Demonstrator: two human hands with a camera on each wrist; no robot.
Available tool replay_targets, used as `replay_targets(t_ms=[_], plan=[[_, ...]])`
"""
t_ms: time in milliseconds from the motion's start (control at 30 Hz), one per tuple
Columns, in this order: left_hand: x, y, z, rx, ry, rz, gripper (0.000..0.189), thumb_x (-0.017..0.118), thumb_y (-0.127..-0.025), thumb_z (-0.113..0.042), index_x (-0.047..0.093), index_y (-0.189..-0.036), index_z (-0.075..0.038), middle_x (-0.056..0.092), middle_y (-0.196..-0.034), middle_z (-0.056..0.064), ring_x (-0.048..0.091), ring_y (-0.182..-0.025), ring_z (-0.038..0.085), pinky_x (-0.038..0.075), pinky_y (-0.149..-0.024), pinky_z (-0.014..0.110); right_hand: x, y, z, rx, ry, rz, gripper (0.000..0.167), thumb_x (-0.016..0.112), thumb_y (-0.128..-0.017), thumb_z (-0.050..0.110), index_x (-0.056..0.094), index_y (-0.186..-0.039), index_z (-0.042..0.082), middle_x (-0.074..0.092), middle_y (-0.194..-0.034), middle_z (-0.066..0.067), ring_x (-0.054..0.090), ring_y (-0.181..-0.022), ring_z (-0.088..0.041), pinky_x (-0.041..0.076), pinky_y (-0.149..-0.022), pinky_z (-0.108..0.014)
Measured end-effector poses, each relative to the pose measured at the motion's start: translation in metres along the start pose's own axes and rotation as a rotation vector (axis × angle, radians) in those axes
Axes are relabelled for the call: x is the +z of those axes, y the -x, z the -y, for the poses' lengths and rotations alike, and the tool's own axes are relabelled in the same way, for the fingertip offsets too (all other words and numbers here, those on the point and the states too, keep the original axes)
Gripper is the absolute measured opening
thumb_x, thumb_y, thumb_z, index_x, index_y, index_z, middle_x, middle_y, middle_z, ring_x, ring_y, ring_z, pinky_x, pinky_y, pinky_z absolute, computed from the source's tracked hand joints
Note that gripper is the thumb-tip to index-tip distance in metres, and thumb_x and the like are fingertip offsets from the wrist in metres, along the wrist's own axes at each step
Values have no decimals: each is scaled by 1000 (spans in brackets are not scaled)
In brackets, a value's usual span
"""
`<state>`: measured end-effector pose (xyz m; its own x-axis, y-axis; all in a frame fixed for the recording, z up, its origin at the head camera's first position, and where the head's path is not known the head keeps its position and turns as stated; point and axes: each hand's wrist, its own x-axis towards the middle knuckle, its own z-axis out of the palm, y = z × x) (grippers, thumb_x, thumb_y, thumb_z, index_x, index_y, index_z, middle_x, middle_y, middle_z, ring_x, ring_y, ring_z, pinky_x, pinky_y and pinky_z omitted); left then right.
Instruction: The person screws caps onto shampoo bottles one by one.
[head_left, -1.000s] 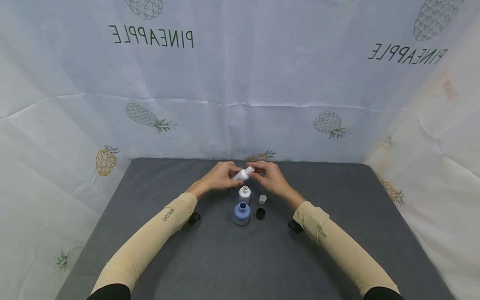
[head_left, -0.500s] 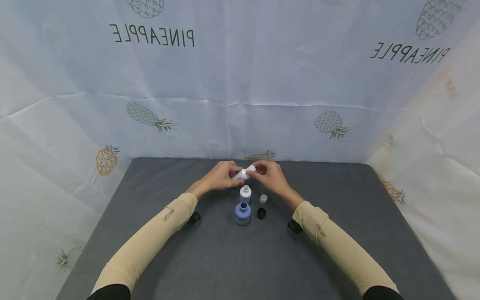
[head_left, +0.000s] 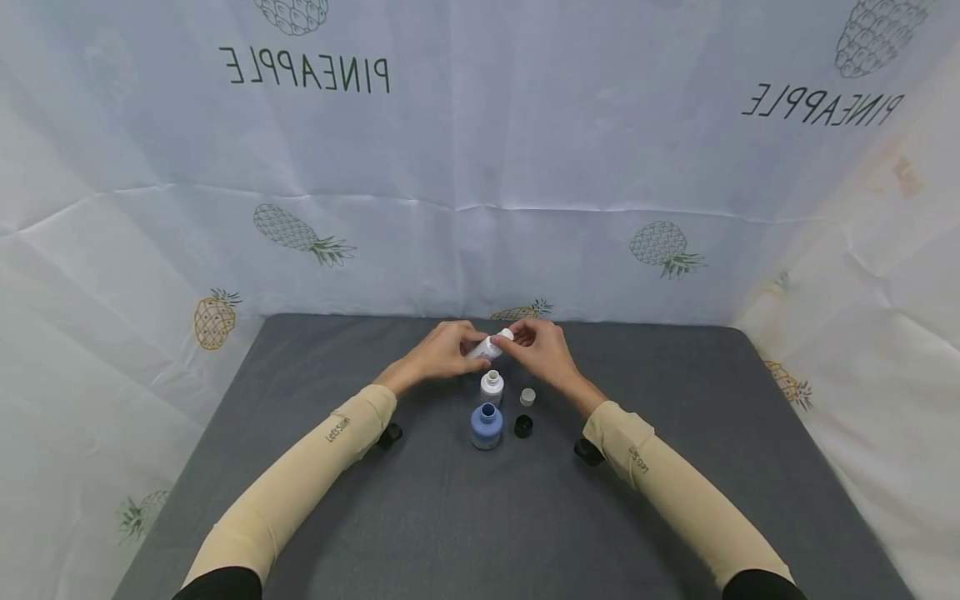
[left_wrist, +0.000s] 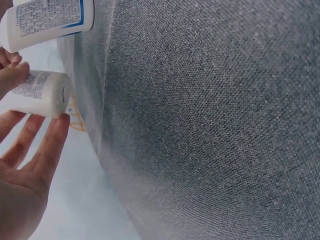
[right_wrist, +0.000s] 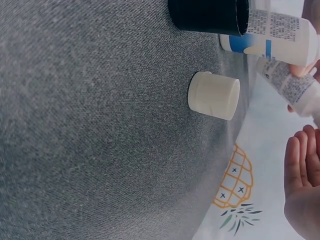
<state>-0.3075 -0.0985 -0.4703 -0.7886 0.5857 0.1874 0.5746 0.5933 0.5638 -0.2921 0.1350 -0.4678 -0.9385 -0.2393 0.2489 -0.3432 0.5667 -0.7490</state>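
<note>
A small white bottle [head_left: 482, 348] with printed label lies tilted in my left hand [head_left: 446, 350], its top end up to the right. In the left wrist view, the left hand's fingers [left_wrist: 50, 142] and thumb hold the bottle [left_wrist: 42, 95] from both sides. My right hand [head_left: 543, 350] pinches the white cap [head_left: 507, 334] at the bottle's upper end. Just in front stands an uncapped white bottle [head_left: 492, 385]. Nearer still is an uncapped blue bottle [head_left: 487, 428]. A loose white cap [right_wrist: 215, 95] and a black cap [right_wrist: 207, 15] rest right of them.
Dark grey cloth covers the table [head_left: 465, 517]. Behind it hangs a pale curtain [head_left: 525, 167] printed with pineapples. A black object sits under each wrist, the left one [head_left: 389, 436] and the right one [head_left: 588, 452].
My right thumb and fingers have shifted slightly round the cap. The held bottle stays tilted in my left hand, and the standing bottles and loose caps keep their places.
</note>
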Motion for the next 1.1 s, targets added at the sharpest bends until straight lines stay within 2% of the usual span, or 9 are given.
replay_targets(t_ms=[200, 367, 467, 533, 567, 700, 767, 833, 1100], plan=[[0, -1, 0, -5, 13, 4, 44, 85, -94, -22, 77, -135, -7, 73, -102, 10, 71, -86, 22, 59, -75, 26, 1, 0, 0, 8, 3, 3, 33, 83, -98, 34, 78, -110, 3, 79, -101, -16, 78, -89, -28, 67, -82, -44], [-1, 0, 0, -3, 21, 5, 44, 85, -95, -22, 77, -135, -8, 73, -101, 10, 72, -88, 23, 60, -76, 28, -1, 0, -1, 34, -58, 57, 41, 81, -99, 39, 76, -121, 4, 79, -114, -16, 79, -101, -31, 67, -89, -45], [-1, 1, -1, -10, 32, 5, 43, 84, -95, -22, 77, -136, -9, 72, -102, 10, 73, -90, 24, 62, -79, 30, -5, -1, -4, 16, -183, 97, 42, 76, -103, 31, 72, -134, 2, 75, -131, -19, 75, -121, -36, 63, -105, -47], [-2, 2, -1, -16, 40, 6, 43, 84, -95, -22, 77, -136, -9, 72, -103, 10, 74, -91, 25, 63, -81, 31, -8, -2, -7, -27, -295, 132, 40, 72, -106, 19, 68, -141, 0, 70, -142, -22, 68, -133, -41, 58, -115, -48], [-2, 2, -1, -14, 43, 6, 43, 84, -95, -22, 77, -135, -9, 72, -103, 10, 74, -92, 25, 64, -82, 32, -10, -2, -8, -55, -348, 152, 40, 70, -106, 12, 66, -144, -2, 67, -146, -24, 68, -136, -36, 56, -118, -46], [-3, 2, -1, -10, 55, 12, 41, 84, -96, -21, 78, -134, -9, 72, -103, 10, 75, -93, 26, 65, -84, 34, -17, -5, -13, -136, -468, 241, 43, 66, -104, -5, 62, -147, -5, 61, -153, -28, 60, -144, -43, 55, -118, -32], [-3, 2, -1, -8, 57, 14, 41, 84, -96, -21, 78, -134, -9, 72, -104, 10, 75, -93, 26, 66, -85, 34, -17, -5, -14, -156, -473, 267, 43, 65, -104, -6, 62, -147, -5, 61, -153, -28, 60, -143, -44, 56, -114, -26], [-3, 2, -1, -13, 58, 17, 41, 84, -96, -21, 77, -135, -8, 72, -104, 10, 75, -94, 26, 65, -85, 34, -17, -6, -15, -167, -466, 274, 42, 66, -104, -5, 63, -146, -5, 62, -152, -28, 58, -141, -51, 57, -112, -26], [-4, 4, -1, -17, 44, 11, 45, 84, -96, -21, 75, -138, -5, 73, -106, 12, 73, -93, 26, 64, -83, 34, -12, -5, -18, -170, -355, 228, 38, 71, -103, 2, 68, -141, -4, 68, -143, -26, 71, -127, -41, 62, -106, -32]])
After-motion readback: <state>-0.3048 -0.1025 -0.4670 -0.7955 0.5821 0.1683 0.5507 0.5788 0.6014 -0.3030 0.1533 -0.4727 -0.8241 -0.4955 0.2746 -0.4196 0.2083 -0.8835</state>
